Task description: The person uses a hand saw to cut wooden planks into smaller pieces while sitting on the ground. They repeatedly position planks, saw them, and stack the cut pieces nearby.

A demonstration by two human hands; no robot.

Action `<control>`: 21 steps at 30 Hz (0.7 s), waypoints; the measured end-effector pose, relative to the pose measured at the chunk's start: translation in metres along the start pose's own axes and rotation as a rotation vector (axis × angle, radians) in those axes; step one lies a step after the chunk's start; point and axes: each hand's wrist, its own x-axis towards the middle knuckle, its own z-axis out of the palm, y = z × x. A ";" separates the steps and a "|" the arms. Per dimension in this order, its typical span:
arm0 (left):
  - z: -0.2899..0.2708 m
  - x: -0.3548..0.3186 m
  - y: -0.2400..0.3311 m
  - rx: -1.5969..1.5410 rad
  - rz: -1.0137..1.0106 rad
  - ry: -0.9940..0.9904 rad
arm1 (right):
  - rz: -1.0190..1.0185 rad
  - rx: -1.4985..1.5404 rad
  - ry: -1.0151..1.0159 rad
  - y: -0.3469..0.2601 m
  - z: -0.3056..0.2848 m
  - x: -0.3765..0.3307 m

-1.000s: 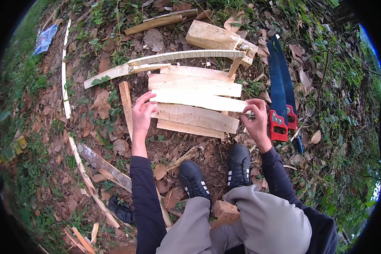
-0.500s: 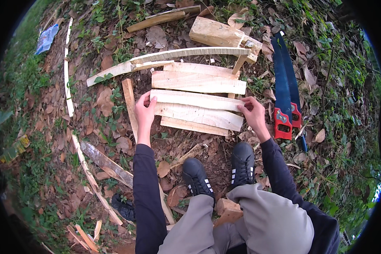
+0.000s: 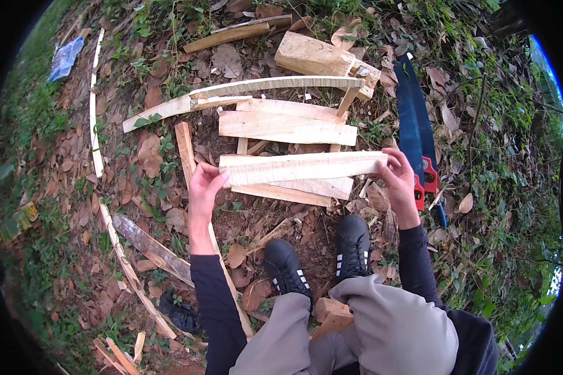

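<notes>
A pale wooden board (image 3: 303, 167) is lifted off the ground, held at both ends. My left hand (image 3: 204, 190) pinches its left end, and my right hand (image 3: 399, 181) grips the right end. Beneath it lie more boards: a wide slat (image 3: 288, 128) on the far side, with another slat (image 3: 291, 111) behind it, and a partly covered board (image 3: 325, 187) on the near side. Short pieces of a crosswise strip (image 3: 242, 145) show in the gap between the slats. The raised board hides part of the lower boards.
Two handsaws (image 3: 413, 119) with red handles lie at the right, beside my right hand. A long curved strip (image 3: 275, 82) and a thick wood block (image 3: 316, 55) are beyond the slats. My shoes (image 3: 353, 245) stand near. Leaves and grass cover the ground.
Both hands have raised the board from among the slats and brought it nearer to me, exposing a gap. My right hand has shifted right and down.
</notes>
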 end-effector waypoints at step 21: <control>0.116 -0.080 -0.025 0.175 -0.169 -0.076 | -0.190 -0.762 -0.636 -0.008 0.116 0.013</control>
